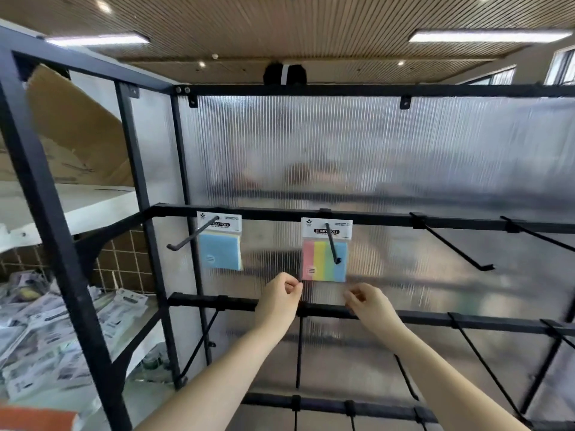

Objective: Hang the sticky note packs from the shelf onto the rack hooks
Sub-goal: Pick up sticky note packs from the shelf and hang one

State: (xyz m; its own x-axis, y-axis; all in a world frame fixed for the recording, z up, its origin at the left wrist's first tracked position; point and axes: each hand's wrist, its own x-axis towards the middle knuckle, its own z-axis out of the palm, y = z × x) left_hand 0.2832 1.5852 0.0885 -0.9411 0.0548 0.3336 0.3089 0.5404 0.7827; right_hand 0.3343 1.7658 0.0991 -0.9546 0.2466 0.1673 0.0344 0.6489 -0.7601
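A striped pink, yellow, green and blue sticky note pack [323, 259] hangs on a black rack hook [332, 244] at the middle of the upper bar. My left hand [280, 298] pinches its lower left corner between thumb and forefinger. My right hand [368, 303] has thumb and fingers curled together just under the lower right corner, with a small gap to the pack. A second pack with a blue front [221, 248] hangs on the hook [193, 234] to the left.
Bare hooks [454, 247] stick out toward me on the upper bar's right side and along the lower bars [485, 365]. Behind the rack is a ribbed translucent panel [373, 157]. On the left, a shelf [46, 343] holds several packaged items, with cardboard [74, 126] above.
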